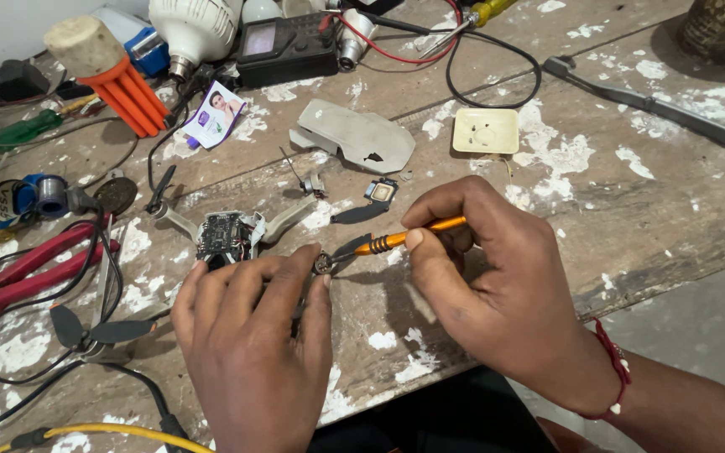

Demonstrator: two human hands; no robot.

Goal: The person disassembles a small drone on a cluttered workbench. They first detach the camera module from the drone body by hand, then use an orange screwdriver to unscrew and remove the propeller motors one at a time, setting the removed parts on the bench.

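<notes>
My left hand [249, 335] pinches the arm of a small opened drone [226, 235] at its round motor end [322, 263], low in the middle of the bench. Its bare circuit board faces up. My right hand [484, 277] grips a small orange-handled screwdriver [404, 237] whose dark tip points at that motor. A black propeller blade [360, 213] lies just behind the tip. The drone's grey top shell [354, 134] rests apart, farther back.
Red-handled pliers [39, 268] and black cables lie at left. A multimeter [287, 46], a white bulb [190, 29] and an orange-finned lamp base [119, 80] crowd the back. A cream socket plate [486, 130] and a black tool [644, 101] lie right. The bench edge [631, 289] drops at lower right.
</notes>
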